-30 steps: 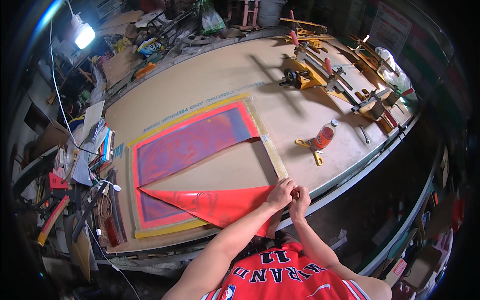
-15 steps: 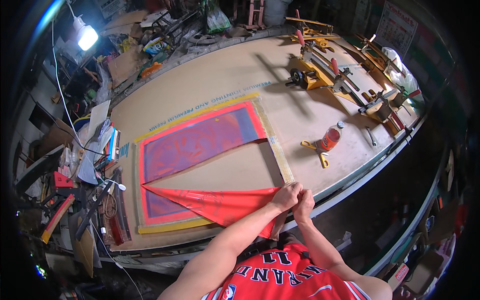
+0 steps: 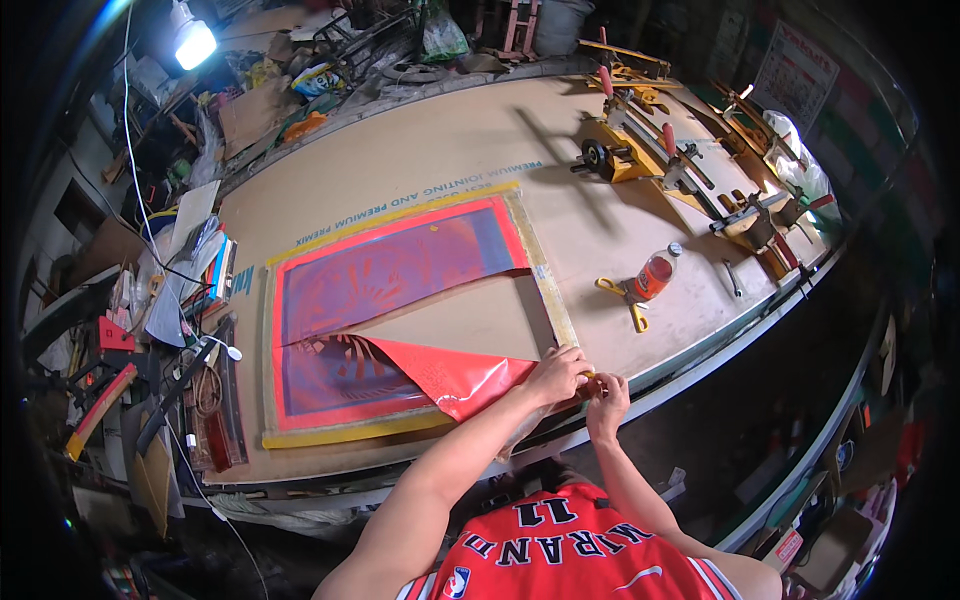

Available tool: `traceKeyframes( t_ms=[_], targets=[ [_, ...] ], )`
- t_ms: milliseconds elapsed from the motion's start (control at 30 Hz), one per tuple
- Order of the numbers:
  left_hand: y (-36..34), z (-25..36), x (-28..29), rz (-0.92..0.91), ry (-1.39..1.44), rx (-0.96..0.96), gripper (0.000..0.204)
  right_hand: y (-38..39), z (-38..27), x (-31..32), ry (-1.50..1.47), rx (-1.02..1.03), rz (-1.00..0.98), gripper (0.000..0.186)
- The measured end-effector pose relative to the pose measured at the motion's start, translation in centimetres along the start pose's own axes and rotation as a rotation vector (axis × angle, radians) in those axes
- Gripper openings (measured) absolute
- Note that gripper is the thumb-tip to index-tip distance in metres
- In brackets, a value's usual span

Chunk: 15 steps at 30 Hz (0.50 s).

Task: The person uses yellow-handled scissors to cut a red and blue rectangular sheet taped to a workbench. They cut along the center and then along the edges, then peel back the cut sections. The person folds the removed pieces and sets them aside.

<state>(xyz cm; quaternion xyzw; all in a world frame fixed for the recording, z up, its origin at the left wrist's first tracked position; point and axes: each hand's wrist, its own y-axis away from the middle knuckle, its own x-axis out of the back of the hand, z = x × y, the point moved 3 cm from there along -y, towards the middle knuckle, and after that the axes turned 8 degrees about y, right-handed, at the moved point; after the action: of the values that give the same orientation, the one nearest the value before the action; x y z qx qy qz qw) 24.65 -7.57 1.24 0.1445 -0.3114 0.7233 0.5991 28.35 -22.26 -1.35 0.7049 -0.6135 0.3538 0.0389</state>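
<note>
A screen-printing frame (image 3: 546, 300) lies on the board, its purple and red mesh (image 3: 400, 250) cut or torn across the middle. The loose red flap (image 3: 470, 378) of mesh is folded back and runs under my left hand (image 3: 560, 376). That hand is closed at the frame's near right corner, gripping the edge of the flap. Just to its right, my right hand (image 3: 607, 405) is closed in a pinch. Something small and yellowish shows between the two hands, too small to name.
A bottle of red liquid (image 3: 655, 275) stands beyond my hands, beside yellow-handled scrapers (image 3: 637, 316). A wrench (image 3: 733, 279) and a yellow clamp rig (image 3: 625, 145) occupy the table's right side. Books and tools crowd the left edge. A lamp (image 3: 194, 42) hangs at upper left.
The red flap has gone from stretched taut to folded and slack, uncovering more near-side purple mesh. My hands have moved slightly apart and the right fingers have loosened from a fist into a pinch.
</note>
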Motion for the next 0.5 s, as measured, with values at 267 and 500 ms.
traceKeyframes(
  t_ms=[267, 500],
  targets=[
    [-1.9, -1.7, -1.6, 0.170, 0.021, 0.057, 0.005, -1.9, -0.6, -1.4, -0.061, -0.002, 0.080, 0.023],
    [-8.0, -3.5, -1.1, 0.290, 0.014, 0.109, 0.004, -8.5, 0.3, -4.4, 0.126, 0.067, 0.038, 0.022]
  ],
)
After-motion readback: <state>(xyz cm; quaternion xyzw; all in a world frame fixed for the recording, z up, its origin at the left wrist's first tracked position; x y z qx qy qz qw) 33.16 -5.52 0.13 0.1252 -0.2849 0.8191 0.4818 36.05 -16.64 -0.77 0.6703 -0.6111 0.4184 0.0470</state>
